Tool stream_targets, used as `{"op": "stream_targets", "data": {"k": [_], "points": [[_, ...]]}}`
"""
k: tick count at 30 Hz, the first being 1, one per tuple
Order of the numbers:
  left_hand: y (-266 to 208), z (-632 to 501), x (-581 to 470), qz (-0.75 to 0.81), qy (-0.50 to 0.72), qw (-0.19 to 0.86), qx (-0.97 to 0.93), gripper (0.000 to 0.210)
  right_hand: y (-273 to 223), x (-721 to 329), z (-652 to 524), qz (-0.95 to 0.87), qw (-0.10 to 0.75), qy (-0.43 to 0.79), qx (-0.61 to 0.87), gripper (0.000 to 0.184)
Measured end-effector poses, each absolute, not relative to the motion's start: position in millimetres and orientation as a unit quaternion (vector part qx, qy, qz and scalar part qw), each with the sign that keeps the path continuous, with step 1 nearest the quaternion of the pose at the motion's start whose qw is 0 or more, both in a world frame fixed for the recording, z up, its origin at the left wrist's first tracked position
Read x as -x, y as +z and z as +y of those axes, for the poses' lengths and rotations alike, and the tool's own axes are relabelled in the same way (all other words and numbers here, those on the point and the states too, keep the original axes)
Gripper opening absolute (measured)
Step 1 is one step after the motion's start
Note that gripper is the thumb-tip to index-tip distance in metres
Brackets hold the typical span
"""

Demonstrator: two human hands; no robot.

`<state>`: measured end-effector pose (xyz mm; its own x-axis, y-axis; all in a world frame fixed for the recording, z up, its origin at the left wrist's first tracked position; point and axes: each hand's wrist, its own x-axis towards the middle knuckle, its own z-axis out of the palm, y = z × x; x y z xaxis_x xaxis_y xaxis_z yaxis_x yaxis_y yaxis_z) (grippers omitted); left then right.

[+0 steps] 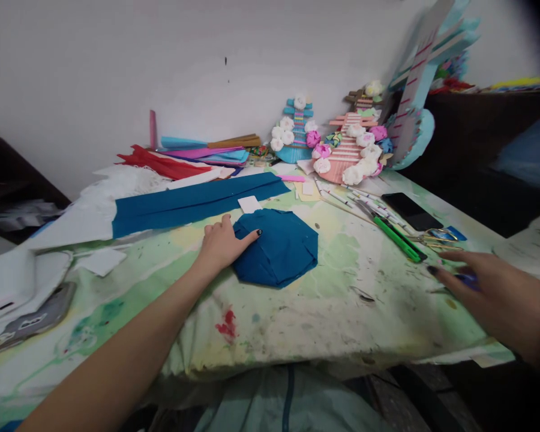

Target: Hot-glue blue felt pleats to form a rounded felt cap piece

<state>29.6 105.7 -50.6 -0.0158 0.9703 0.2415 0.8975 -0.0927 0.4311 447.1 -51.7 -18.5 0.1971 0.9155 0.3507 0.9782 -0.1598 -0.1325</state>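
A dark blue, roughly octagonal piece wrapped in crepe-like paper [281,249] lies on the paint-stained table, its folded edges overlapping on top. My left hand [222,243] grips its left side, thumb on the upper face and fingers curled at the far-left edge. Toward the table's right side, my right hand [495,294] hovers slightly blurred, thumb and forefinger apart. A purple object [470,281] shows between them, mostly hidden; its kind is unclear. Just beyond that hand lie a green box cutter [400,240] and gold-coloured scissors [438,239].
Behind the wrapped piece stretches a long blue paper strip [198,201], with a white card [249,204] beside it. Markers [335,197] and a black phone [411,211] lie at right. Flower-decorated guitar shapes [351,147] stand against the wall. A grey phone case [49,315] sits left.
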Motion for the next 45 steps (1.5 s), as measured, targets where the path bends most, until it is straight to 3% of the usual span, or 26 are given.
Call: {"op": "stream_targets", "data": {"k": [3, 7, 17, 23, 29, 34, 45], "points": [[-43.4, 100.7, -27.1, 0.69, 0.198, 0.028, -0.696, 0.092, 6.0, -377.5, -4.2, -0.68, 0.254, 0.043, 0.687, 0.029], [-29.2, 98.7, -23.7, 0.711, 0.118, 0.087, -0.688, 0.089, -6.4, -325.7, 75.0, -0.663, 0.321, 0.222, 0.639, 0.026], [-35.1, 103.9, -21.1, 0.698, 0.15, 0.152, -0.684, 0.066, -41.8, -292.1, 131.6, -0.571, 0.381, 0.441, 0.578, 0.067], [-33.8, 103.0, -24.7, 0.671, 0.271, 0.192, -0.662, 0.07, -39.8, -297.4, 121.0, -0.507, 0.461, 0.509, 0.52, 0.064], [-29.1, 95.5, -26.9, 0.555, 0.424, 0.132, -0.703, 0.072, -29.4, -297.2, 108.7, -0.513, 0.526, 0.521, 0.433, 0.063], [-26.0, 89.0, -29.4, 0.475, 0.443, 0.165, -0.742, 0.076, -27.8, -301.5, 101.1, -0.534, 0.563, 0.492, 0.395, 0.06], [-22.5, 78.8, -31.5, 0.425, 0.457, 0.108, -0.774, 0.086, -22.2, -307.8, 81.4, -0.562, 0.571, 0.47, 0.37, 0.061]]}}
